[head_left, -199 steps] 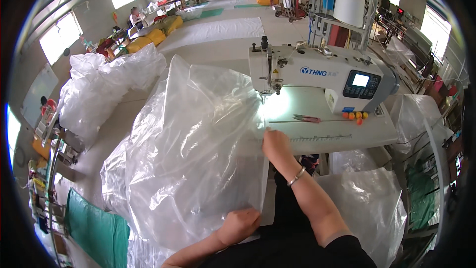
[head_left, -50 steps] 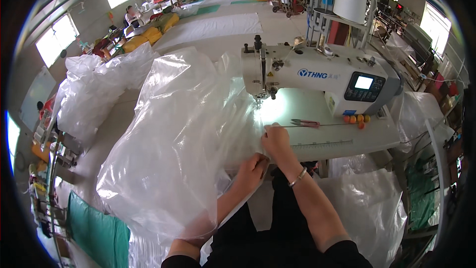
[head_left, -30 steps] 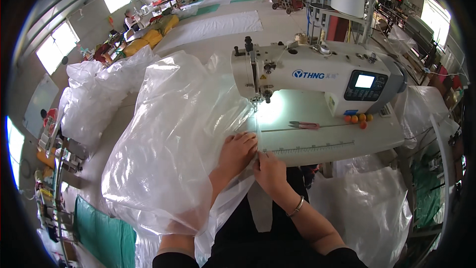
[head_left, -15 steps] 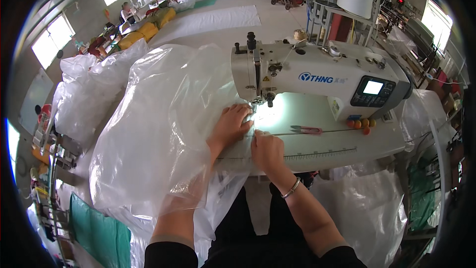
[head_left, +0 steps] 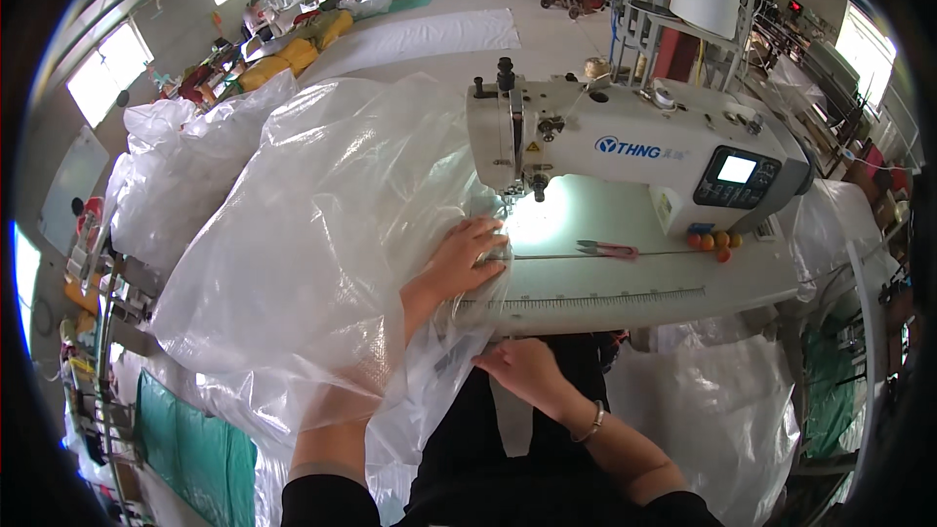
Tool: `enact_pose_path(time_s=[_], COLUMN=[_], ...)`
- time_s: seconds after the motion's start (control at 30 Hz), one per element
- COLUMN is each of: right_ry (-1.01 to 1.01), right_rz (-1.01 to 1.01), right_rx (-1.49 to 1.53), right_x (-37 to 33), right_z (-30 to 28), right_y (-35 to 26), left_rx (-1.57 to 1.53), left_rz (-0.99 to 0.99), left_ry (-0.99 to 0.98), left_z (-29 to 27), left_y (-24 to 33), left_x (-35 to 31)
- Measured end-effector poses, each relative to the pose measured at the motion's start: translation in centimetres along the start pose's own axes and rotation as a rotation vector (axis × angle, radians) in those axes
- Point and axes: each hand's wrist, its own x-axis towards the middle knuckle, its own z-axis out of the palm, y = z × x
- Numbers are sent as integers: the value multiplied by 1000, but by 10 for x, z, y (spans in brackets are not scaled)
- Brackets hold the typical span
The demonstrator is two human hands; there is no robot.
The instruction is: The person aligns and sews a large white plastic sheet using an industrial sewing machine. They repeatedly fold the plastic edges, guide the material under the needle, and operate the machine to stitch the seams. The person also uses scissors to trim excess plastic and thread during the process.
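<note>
While the clear plastic sheet (head_left: 322, 234) drapes off the table's 9 o'clock side, the left hand (head_left: 468, 259) lies spread and flat on its edge, apparently to keep it taut just at 7 o'clock of the sewing machine (head_left: 625, 141) needle. The right hand (head_left: 522, 371) pinches the hanging edge below the table front (head_left: 625, 298). Thread snips (head_left: 607, 250) lie at 3 o'clock, with open tabletop between.
</note>
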Motion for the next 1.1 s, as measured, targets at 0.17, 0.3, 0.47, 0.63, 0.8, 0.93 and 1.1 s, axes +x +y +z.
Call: enact_pose_path(time_s=[0.17, 0.3, 0.47, 0.63, 0.8, 0.93, 1.1], right_ry=[-26, -107, -92, 97, 558, 459, 501], right_rz=[119, 154, -15, -96, -107, -1, -84], right_rx=[474, 920, 76, -299, -254, -411, -524], right_x=[-4, -46, -60, -19, 85, 103, 105], right_z=[74, 18, -27, -63, -62, -46, -32], right_y=[20, -10, 16, 11, 15, 18, 25], left_rx=[-8, 26, 144, 146, 60, -77, 103], left_rz=[-18, 3, 29, 92, 89, -42, -48], left_ry=[-6, -14, -39, -21, -16, 18, 61], left_z=[-1, -3, -4, -5, -7, -6, -10], left_y=[2, -1, 15, 32, 35, 26, 33], left_x=[0, -3, -5, -20, -20, -21, -13])
